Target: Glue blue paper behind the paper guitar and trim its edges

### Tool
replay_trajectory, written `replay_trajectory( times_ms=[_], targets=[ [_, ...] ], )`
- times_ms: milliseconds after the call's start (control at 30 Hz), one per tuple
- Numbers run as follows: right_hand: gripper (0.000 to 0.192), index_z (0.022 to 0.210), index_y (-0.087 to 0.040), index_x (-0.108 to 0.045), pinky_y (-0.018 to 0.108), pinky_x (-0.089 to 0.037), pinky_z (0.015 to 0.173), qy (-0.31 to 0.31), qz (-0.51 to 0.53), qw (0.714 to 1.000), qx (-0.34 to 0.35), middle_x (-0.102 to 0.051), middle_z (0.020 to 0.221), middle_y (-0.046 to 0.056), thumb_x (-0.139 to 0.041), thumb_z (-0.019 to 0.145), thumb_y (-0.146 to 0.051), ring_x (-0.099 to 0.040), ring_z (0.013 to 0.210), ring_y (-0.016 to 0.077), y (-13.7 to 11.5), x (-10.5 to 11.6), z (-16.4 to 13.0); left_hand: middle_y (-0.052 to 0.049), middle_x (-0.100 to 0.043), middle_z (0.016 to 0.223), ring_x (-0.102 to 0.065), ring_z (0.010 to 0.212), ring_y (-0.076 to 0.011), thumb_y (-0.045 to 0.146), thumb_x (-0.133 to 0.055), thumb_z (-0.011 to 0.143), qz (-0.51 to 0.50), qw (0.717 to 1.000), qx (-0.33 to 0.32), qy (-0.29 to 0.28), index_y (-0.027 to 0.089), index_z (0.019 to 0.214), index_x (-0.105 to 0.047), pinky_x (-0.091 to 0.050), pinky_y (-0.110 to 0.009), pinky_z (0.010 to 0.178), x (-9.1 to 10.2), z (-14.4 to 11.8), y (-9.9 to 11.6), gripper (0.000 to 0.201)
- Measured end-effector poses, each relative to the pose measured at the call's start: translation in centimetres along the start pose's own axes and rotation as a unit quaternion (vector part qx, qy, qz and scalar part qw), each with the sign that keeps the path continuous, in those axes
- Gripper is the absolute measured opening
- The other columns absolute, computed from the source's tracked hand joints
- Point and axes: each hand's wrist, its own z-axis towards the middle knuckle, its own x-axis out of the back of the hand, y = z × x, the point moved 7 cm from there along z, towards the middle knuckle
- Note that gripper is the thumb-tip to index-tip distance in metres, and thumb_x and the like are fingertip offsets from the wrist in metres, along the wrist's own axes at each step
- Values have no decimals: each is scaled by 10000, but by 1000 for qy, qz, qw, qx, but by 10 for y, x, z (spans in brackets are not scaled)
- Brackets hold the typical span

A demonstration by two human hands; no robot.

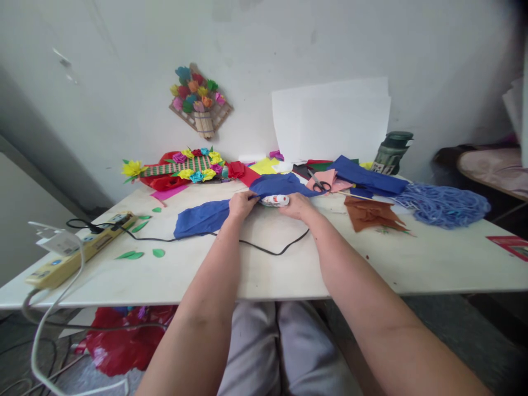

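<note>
Twelve o'clock: my left hand (242, 204) pinched thin blue paper sheet (278, 183), apparently steadying it; right hand (298, 207) gripped rounded white plastic tool (275, 201)

Creased blue paper (202, 216), red-marked white glue gun (275, 201) just beside it.

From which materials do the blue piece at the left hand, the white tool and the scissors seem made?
Blue piece: matte, probably paper, as it looks thin and creased; cloth is possible. White tool: likely smooth plastic, from its rounded shell. Scissors: grey blades, probably metal; dark handles, perhaps plastic.
</note>
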Motion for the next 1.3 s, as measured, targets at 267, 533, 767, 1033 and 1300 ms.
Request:
replay_trajectory(
  times_ms=[267, 533, 767, 1033, 1300],
  targets=[
    [384, 973, -160, -702, 270, -447, 690, -17, -10, 1000, -20, -690, 981, 144, -579, 687, -384, -638, 928, 282, 6, 7, -2, 2, -709, 874, -614, 842, -171, 413, -579, 771, 6, 1000, 1, 4, 268, 958, -714, -418, -231, 685, -1, -1, -1, 273],
    [323, 866, -145, -702, 236, -392, 508, -52, 47, 997, -30, -688, 800, 95, -607, 647, -363, -638, 689, 213, 21, 21, -10, -3, -713, 890, -617, 849, -177, 412, -575, 772, 8, 1000, -4, 14, 286, 954, -712, -422, -231, 682, -1, -2, -2, 260],
    [361, 864, -148, -710, 234, -395, 535, -28, 48, 998, -1, -688, 794, 91, -615, 661, -431, -635, 715, 211, 11, 20, -8, -6, -712, 892, -620, 848, -180, 409, -559, 784, 27, 1000, -8, 13, 283, 957, -709, -424, -241, 681, 0, -3, 0, 261],
    [315, 850, -150, -710, 230, -407, 561, -4, 47, 999, 7, -692, 796, 92, -618, 674, -394, -636, 741, 213, 16, 20, -5, -3, -710, 941, -616, 904, -187, 404, -559, 789, 43, 999, -5, 9, 291, 969, -708, -435, -241, 721, -2, -2, 0, 260],
    [374, 915, -116, -680, 220, -401, 416, -46, 125, 991, -26, -665, 734, 80, -663, 641, -369, -578, 506, 153, 24, 20, -9, 8, -714, 942, -618, 884, -165, 411, -546, 801, 40, 999, -4, -7, 313, 1044, -687, -422, -223, 713, -2, -4, 1, 298]
  ],
)
